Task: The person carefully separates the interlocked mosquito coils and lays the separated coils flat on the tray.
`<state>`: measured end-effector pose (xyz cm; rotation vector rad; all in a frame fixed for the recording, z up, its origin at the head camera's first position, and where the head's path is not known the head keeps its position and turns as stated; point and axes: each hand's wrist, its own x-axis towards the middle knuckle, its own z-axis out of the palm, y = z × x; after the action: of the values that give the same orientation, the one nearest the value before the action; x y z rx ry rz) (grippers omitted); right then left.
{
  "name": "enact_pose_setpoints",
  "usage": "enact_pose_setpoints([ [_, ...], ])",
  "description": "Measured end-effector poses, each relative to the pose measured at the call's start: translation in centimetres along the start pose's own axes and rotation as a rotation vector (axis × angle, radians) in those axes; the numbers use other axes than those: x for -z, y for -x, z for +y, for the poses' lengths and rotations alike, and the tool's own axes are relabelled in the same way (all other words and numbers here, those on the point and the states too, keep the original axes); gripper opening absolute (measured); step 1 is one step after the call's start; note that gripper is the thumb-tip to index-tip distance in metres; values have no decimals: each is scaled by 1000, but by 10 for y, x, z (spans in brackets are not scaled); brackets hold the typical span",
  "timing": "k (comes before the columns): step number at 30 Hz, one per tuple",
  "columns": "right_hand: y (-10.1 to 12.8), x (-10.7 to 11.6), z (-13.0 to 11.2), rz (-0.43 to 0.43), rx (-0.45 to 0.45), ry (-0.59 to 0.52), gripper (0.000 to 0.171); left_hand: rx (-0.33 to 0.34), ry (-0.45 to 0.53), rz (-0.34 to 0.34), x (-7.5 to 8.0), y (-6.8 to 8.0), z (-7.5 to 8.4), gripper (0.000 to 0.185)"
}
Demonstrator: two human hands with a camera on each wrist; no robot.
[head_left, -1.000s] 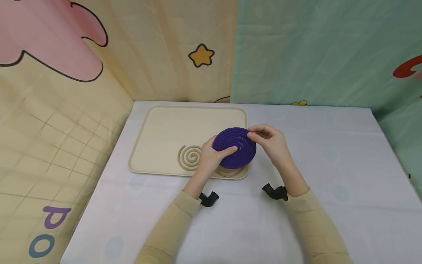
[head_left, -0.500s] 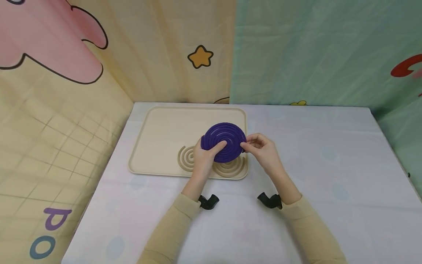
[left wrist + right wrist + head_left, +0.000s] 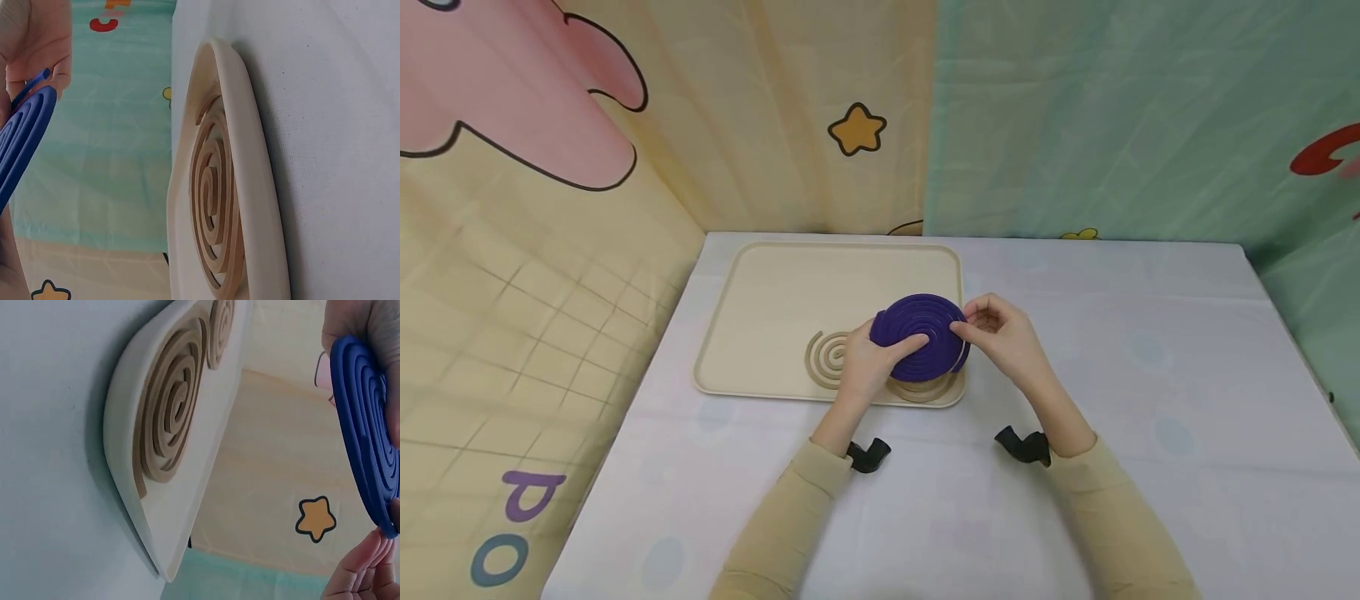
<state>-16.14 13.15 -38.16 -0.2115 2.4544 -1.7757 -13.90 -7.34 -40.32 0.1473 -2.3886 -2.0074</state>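
My left hand point(image 3: 865, 362) grips a dark purple mosquito coil point(image 3: 928, 312), tilted flat-side up above the tray, with the thumb lying across its centre. At the coil's right edge my right hand point(image 3: 1003, 342) pinches its outer end between thumb and fingers. In the left wrist view a short strip of the coil point(image 3: 25, 137) stands slightly apart from the other turns. The right wrist view has the coil point(image 3: 359, 419) edge-on, blue in that light; whether it is one coil or two nested together, I cannot tell.
A beige tray point(image 3: 775, 317) lies on the white-covered table point(image 3: 1150, 375). Inside its near edge are two tan mosquito coils: the left one point(image 3: 820, 367) is partly behind my left hand, the right one point(image 3: 917, 395) mostly beneath the purple coil. Curtains stand behind.
The purple coil and both hands first shifted left, then came back partway to the right and lower. A strip at the coil's right edge now shows apart from its turns.
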Motion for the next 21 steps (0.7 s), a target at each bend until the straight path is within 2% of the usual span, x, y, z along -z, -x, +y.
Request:
enact_pose_setpoints([
  [5, -4, 3, -6, -15, 37, 111, 23, 8, -80, -28, -2, -2, 1, 52],
  [9, -7, 2, -6, -28, 19, 139, 24, -7, -76, -28, -2, -2, 2, 53],
  [14, -7, 0, -2, -41, -47, 67, 27, 23, 80, -22, -1, -1, 1, 55],
  [17, -5, -3, 1, -31, -66, -10, 28, 61, 189, 16, -3, 1, -1, 61],
  [21, -1, -12, 4, -4, -84, -137, 27, 73, 328, 73, -9, 6, -4, 62],
])
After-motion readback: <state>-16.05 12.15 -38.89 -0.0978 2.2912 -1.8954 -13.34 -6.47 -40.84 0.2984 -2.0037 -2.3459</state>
